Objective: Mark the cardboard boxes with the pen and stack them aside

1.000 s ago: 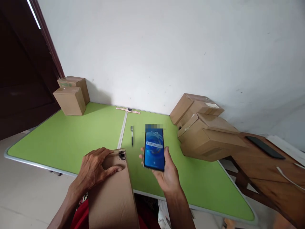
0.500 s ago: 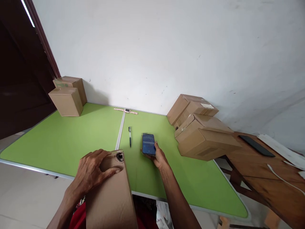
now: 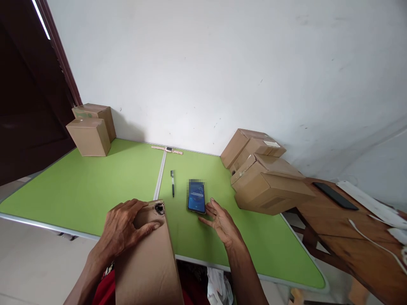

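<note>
My left hand (image 3: 125, 226) grips a long cardboard box (image 3: 151, 262) at the table's front edge, its thumb lying along the box's face and its fingers over the left side. A dark, ragged hole (image 3: 159, 208) marks the box's far corner. Just off the lower right of a smartphone (image 3: 196, 197), my right hand (image 3: 221, 222) is open with fingers spread, holding nothing. The phone lies on the green table with its blue screen lit. To its left are a pen (image 3: 172, 183) and a white strip like a ruler (image 3: 160, 176).
A pink-strapped watch (image 3: 168, 149) lies by the wall. Cardboard boxes (image 3: 90, 137) stand at the far left, and more boxes (image 3: 270, 184) crowd the right edge. Beyond them, a wooden table (image 3: 343, 228) holds a black slab (image 3: 335, 195) and a white cable (image 3: 372, 239).
My right hand has let go of the phone and drawn back to the right, fingers opening. The phone now rests on the table slightly nearer me. My left hand has kept its hold.
</note>
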